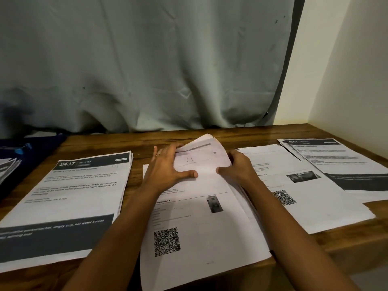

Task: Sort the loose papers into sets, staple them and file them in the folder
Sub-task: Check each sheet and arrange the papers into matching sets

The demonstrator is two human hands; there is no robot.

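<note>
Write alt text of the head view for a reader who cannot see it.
A person's left hand and right hand grip the lifted far end of the centre stack of white printed papers on a brown wooden table. Another white stack lies left of it, white sheets right, grey curtain behind.

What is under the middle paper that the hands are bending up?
More white sheets peek out along the right edge of the top paper, on the wooden table. Their print and number are hidden by that paper, the left hand and the right hand.
</note>
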